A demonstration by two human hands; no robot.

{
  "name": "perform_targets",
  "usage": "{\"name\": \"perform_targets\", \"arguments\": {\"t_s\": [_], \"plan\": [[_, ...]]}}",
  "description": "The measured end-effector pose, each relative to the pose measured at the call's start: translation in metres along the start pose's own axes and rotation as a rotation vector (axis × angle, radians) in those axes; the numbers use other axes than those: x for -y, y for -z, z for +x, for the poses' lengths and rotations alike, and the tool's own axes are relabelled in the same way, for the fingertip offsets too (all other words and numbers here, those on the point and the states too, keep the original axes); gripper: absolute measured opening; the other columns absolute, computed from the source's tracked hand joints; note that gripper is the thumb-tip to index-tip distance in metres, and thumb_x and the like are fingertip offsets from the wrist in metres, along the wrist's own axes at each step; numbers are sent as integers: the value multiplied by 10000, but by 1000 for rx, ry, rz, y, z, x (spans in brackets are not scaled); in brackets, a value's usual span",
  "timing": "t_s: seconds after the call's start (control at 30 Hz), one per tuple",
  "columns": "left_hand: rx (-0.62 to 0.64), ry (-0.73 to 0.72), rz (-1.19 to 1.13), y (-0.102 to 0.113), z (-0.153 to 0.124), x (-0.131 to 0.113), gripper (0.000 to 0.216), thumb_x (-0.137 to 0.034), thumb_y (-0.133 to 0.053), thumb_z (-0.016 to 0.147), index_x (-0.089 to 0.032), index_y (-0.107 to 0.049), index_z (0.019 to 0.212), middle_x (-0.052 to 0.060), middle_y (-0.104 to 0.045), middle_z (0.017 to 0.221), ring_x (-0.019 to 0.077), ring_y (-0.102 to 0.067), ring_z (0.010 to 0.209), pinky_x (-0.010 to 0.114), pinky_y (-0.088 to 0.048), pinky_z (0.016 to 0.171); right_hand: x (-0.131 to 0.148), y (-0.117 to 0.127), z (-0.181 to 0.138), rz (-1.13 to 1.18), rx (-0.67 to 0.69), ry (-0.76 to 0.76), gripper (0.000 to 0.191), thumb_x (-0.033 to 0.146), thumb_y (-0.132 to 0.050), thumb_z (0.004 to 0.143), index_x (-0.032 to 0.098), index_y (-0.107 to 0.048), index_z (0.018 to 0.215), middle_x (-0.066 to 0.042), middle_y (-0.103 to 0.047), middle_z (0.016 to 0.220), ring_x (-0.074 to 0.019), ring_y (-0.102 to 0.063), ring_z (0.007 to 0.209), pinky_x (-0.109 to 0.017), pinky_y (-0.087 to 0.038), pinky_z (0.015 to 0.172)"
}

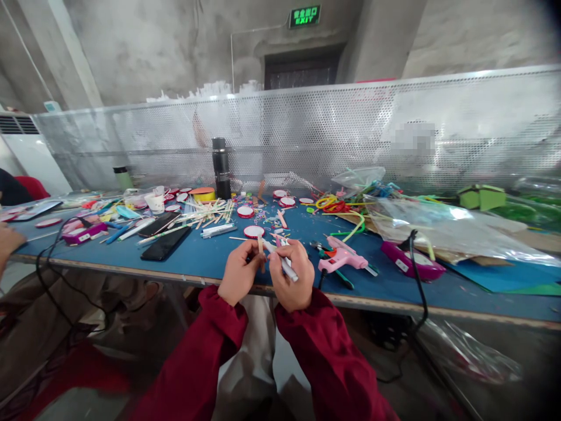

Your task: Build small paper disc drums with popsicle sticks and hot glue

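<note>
At the table's front edge, my left hand [239, 271] pinches a small flat wooden craft stick [260, 245] upright between thumb and fingers. Close beside it, my right hand [294, 279] is closed around a white marker [289, 270], its front end pointing at the stick. Whether the tip touches the wood is too small to tell. Just beyond my hands lies a round white disc with a red rim [254, 232]. A pink glue gun [344, 257] rests to the right of my right hand, with green-handled pliers [346, 280] partly under it.
Black phones [166, 244], loose sticks [214, 211] and clear-barrelled pens [218, 230] lie left. A black thermos [221, 169] stands behind. To the right are a purple box [412, 261] with a black cable and plastic bags [460, 228]. Another person's hand [9, 240] shows far left.
</note>
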State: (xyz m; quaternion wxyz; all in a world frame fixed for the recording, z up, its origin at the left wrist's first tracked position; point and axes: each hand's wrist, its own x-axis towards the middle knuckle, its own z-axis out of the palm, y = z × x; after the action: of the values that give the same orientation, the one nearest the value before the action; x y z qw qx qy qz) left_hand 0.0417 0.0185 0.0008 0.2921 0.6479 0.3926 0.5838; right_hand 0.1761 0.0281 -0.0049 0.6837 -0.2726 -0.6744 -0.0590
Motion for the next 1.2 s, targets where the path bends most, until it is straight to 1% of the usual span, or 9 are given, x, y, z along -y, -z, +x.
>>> {"name": "perform_targets", "arguments": {"t_s": [0.23,0.57,0.73,0.93,1.07,1.2], "plan": [[-5,6,6,0,0,0,124,-296,-612,890,-181,-623,846,-16,-586,694,141,-517,658,252,-422,683,0,0,1,-18,1,-4,108,151,-581,862,256,-561,845,13,-657,728,-196,-661,752,-436,-542,941],[-7,-10,5,0,0,-3,75,-227,-598,887,-174,-612,836,-28,-552,694,125,-488,648,238,-399,665,1,0,2,2,20,25,126,137,-581,860,257,-544,850,21,-642,720,-190,-654,731,-437,-542,938],[1,-12,4,0,0,-3,113,-257,-601,891,-177,-594,812,-32,-546,667,127,-486,640,240,-393,653,1,-1,2,1,33,16,129,139,-580,858,259,-539,831,21,-650,705,-192,-660,723,-443,-537,952],[4,-14,26,0,0,-5,153,-264,-605,882,-184,-556,762,-34,-530,661,125,-471,645,238,-385,645,3,0,3,4,23,34,127,140,-587,856,258,-546,837,20,-653,707,-194,-673,732,-433,-548,930],[-4,2,26,-1,-1,-6,150,-308,-609,883,-182,-593,802,-27,-544,684,130,-468,651,243,-385,647,2,0,1,-20,-8,4,104,156,-587,864,258,-564,853,7,-664,733,-205,-686,772,-420,-562,895],[-5,-2,37,-1,-1,-6,147,-308,-609,882,-180,-608,808,-29,-541,689,126,-462,645,243,-373,641,0,-1,0,-20,-3,18,107,153,-586,870,257,-560,858,8,-655,727,-200,-676,775,-432,-556,921]]}}
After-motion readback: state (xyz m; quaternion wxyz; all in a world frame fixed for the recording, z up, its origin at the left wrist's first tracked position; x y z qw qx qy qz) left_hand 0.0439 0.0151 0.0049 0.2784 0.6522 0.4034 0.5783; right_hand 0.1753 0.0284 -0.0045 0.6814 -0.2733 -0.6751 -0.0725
